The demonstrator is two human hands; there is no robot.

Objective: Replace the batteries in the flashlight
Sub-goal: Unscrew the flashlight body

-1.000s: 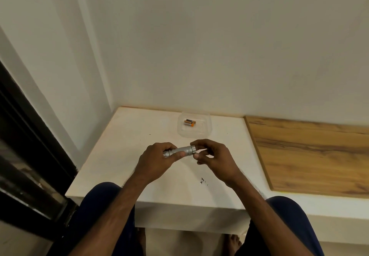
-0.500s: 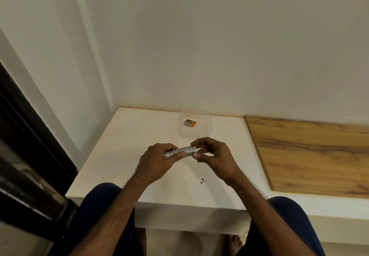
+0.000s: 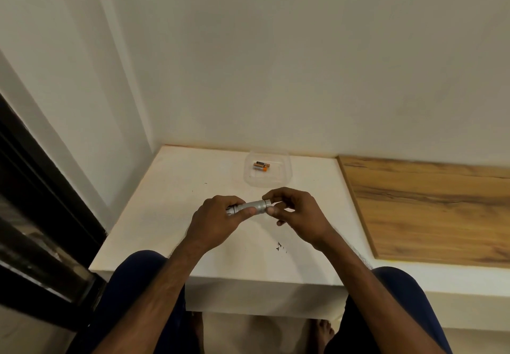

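Observation:
A small silver flashlight [image 3: 252,206] lies level between my two hands above the white table [image 3: 165,201]. My left hand [image 3: 218,219] wraps around its left half. My right hand [image 3: 295,213] pinches the right end with thumb and fingertips; that end is hidden by the fingers. Behind the hands, near the wall, a clear plastic tray [image 3: 281,172] holds two orange-and-black batteries [image 3: 260,166] lying side by side.
A wooden board [image 3: 430,204] covers the surface to the right of the white table. A dark window frame [image 3: 41,215] runs along the left. A few dark specks [image 3: 281,246] mark the table near its front edge. My knees sit below the edge.
Both hands keep hold of the flashlight in nearly the same place. My right fingers have shifted slightly around the right end.

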